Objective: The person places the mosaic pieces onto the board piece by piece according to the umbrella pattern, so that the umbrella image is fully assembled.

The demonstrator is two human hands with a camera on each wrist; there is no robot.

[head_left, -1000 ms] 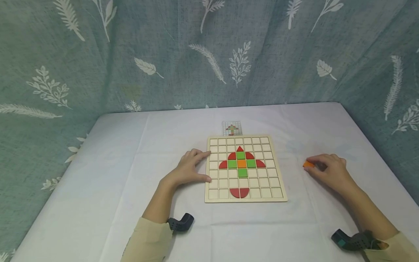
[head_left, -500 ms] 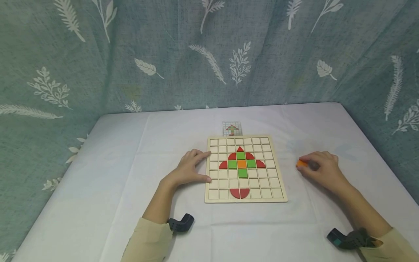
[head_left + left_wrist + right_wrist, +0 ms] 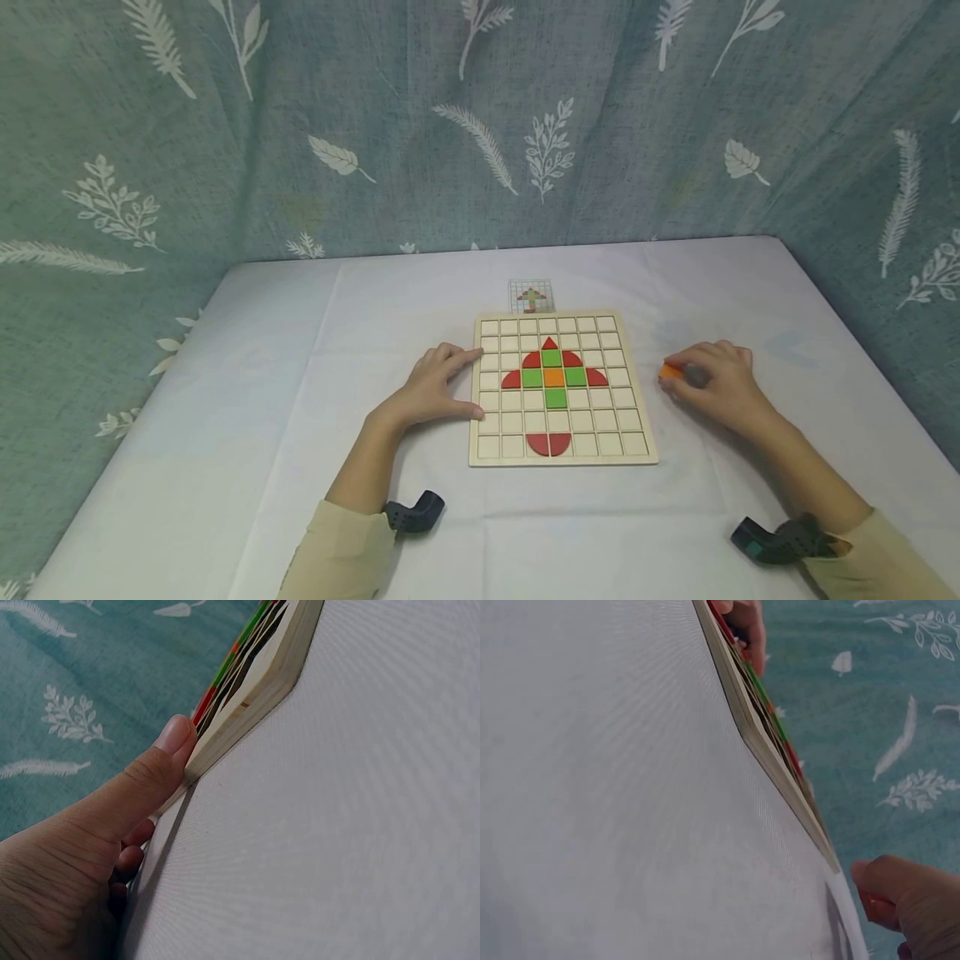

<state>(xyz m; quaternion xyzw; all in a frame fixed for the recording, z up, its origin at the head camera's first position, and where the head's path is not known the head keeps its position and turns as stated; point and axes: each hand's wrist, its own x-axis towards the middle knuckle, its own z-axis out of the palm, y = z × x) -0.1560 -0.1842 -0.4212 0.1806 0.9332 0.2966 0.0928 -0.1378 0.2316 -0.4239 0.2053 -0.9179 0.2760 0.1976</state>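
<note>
A square wooden grid board [image 3: 603, 423] lies on the white-covered table, with red, green and orange tiles set in its middle and two red quarter-round tiles low down. My left hand [image 3: 431, 387] touches the board's left edge, thumb and forefinger spread apart along it. In the left wrist view the thumb [image 3: 154, 769] rests against the board's edge [image 3: 244, 709]. To the right of the board, my right hand [image 3: 720, 383] pinches an orange tile [image 3: 670, 372] between thumb and fingers, apart from the board. Fingers partly cover this orange tile [image 3: 881, 909] in the right wrist view.
Behind the board's top edge lies a small pattern card [image 3: 531, 295] showing a similar coloured figure on a grid. A blue-green leaf-print cloth [image 3: 420, 125] hangs beyond the table's back edge. A dark camera mount [image 3: 416, 512] sits on the left wrist, another [image 3: 783, 540] on the right.
My right hand has moved left toward the board, carrying the orange tile. The left hand stays at the board's left edge, and the tiles on the board have not moved.
</note>
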